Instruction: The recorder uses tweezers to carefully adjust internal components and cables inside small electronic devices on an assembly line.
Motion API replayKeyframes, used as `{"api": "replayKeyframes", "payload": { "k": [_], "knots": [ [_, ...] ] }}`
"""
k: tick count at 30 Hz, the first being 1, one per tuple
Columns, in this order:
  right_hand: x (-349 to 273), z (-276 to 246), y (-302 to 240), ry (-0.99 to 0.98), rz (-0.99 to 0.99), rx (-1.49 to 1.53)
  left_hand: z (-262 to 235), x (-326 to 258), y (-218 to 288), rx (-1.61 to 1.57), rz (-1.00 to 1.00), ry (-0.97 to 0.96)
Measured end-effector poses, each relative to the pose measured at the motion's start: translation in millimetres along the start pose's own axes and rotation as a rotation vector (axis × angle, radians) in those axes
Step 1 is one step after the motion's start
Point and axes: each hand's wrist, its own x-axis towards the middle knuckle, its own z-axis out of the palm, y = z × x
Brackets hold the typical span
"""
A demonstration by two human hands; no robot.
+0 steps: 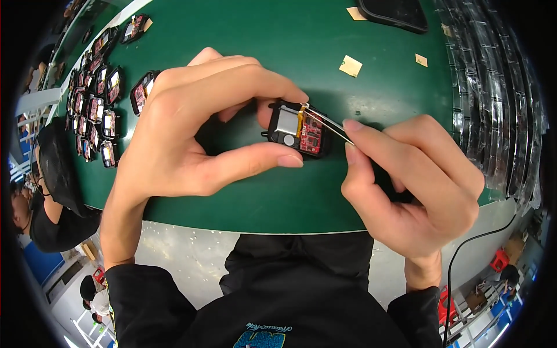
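Between the thumb and fingers of my left hand (180, 124) is a small black device housing (272, 123), gripped by its edges above the green table. Inside it lie a silver battery (288, 122), a round silver part and a red circuit board (312, 134). A strip of yellow tape runs between battery and board. My right hand (418, 180) pinches a pair of thin metal tweezers (331, 123) from the right. Their tips reach the upper edge of the housing, close to my left index fingertip; whether they grip anything there I cannot make out.
Several similar open housings (94, 108) cluster on the left of the green table (232, 211), one lying near my left hand. Tan paper squares (350, 66) and a black phone-like object (395, 13) lie at the back. Stacked clear plastic trays (493, 98) line the right side. A person (55, 214) sits at left.
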Motion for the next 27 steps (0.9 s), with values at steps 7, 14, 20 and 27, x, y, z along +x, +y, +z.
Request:
{"api": "replayKeyframes", "payload": {
  "k": [7,14,20,27],
  "knots": [
    [0.0,1.0,0.0,0.009,-0.015,-0.003,-2.1,0.1,1.4,0.009,0.001,-0.011],
    [3.5,-5.5,-4.8,-0.057,0.077,0.040,-5.5,0.2,-4.8,-0.011,0.001,-0.061],
    [8.5,-11.5,-6.4,-0.142,0.193,0.160,-14.2,-0.8,-11.9,-0.125,0.024,-0.148],
    [7.5,-13.3,-6.3,-0.177,0.204,0.153,-15.3,1.4,-9.2,-0.095,0.014,-0.186]
  ]
}}
